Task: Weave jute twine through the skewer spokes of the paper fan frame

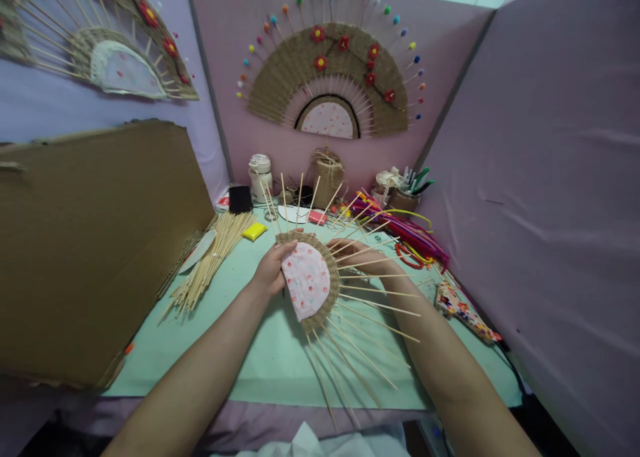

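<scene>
A half-round fan frame (306,280) is held up over the table, tilted with its straight edge to the left. Its middle is pale cloth with small red prints, bordered by a woven twine band (331,267). Many thin bamboo sticks (380,303) fan out from the band. My left hand (274,265) grips the straight edge near its upper end, thumb on the cloth. Behind the sticks on the upper right, my right hand (363,255) has its fingers bent at the band's edge; its fingertips are partly hidden, so its hold is unclear.
A bundle of bamboo sticks (210,263) and a yellow packet (255,231) lie left. At the back stand a white jar (261,177) and a twine spool (329,179). Colourful pipe cleaners (400,227) lie right. Cardboard (100,250) stands left; a finished fan (327,77) hangs behind.
</scene>
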Demonstrator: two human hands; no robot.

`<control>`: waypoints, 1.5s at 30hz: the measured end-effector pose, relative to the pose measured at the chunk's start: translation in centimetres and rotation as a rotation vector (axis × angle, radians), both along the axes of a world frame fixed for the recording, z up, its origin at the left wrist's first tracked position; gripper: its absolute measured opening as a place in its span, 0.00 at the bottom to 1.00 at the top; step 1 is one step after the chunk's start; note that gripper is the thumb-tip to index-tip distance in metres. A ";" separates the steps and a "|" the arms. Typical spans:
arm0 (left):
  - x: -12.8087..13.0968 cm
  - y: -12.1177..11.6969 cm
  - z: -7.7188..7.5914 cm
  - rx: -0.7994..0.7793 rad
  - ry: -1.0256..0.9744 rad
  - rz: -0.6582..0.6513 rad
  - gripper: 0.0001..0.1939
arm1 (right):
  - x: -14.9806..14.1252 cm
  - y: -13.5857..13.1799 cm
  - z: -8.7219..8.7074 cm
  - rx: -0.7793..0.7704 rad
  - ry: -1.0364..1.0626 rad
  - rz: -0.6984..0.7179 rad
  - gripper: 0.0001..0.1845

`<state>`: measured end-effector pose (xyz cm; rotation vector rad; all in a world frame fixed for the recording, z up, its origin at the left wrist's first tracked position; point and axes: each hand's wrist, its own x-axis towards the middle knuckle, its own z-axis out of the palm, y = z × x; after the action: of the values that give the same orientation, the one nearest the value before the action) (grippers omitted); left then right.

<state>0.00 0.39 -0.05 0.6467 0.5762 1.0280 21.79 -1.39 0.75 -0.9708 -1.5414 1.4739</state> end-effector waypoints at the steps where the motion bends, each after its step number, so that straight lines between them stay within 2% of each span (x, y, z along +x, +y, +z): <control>1: 0.0 0.0 -0.1 0.003 -0.003 -0.003 0.10 | -0.3 0.1 -0.1 -0.001 0.043 0.025 0.24; 4: 0.1 0.1 -0.2 0.010 -0.013 -0.017 0.12 | -0.9 0.2 -0.3 -0.005 0.119 0.081 0.22; 9: 0.0 0.1 -0.4 -0.001 0.010 -0.013 0.08 | -1.0 0.2 -0.3 -0.046 0.121 0.007 0.16; 13: 0.0 0.1 -0.3 0.019 -0.012 -0.014 0.12 | -0.8 0.3 -0.5 -0.127 0.086 -0.060 0.13; 17: 0.0 0.0 -0.2 0.042 -0.044 -0.022 0.15 | -0.4 0.5 -0.7 -0.146 0.045 -0.076 0.14; 23: 0.0 0.0 -0.3 0.014 -0.041 -0.019 0.16 | -0.1 0.9 -1.4 -0.124 0.053 0.032 0.18; 28: -0.1 -0.1 -0.2 -0.038 -0.027 -0.052 0.10 | -0.3 0.6 -1.3 -0.191 -0.019 0.038 0.16; 33: -0.1 0.0 -0.2 -0.054 -0.026 -0.040 0.08 | -0.1 0.4 -0.9 -0.234 -0.078 0.008 0.17; 37: -0.2 0.2 -0.4 -0.038 -0.025 -0.016 0.07 | 0.7 0.8 -1.1 -0.234 -0.009 -0.063 0.15; 40: -0.2 0.2 -0.4 -0.021 -0.029 -0.051 0.07 | 1.3 1.0 -1.1 -0.217 0.111 -0.113 0.13; 45: -0.1 -0.4 0.1 -0.027 -0.007 -0.019 0.05 | 1.6 0.9 -0.9 -0.181 0.162 -0.071 0.13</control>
<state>-0.09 0.02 0.04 0.6238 0.5761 1.0026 23.38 -0.53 -0.11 -0.9736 -1.2632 1.6202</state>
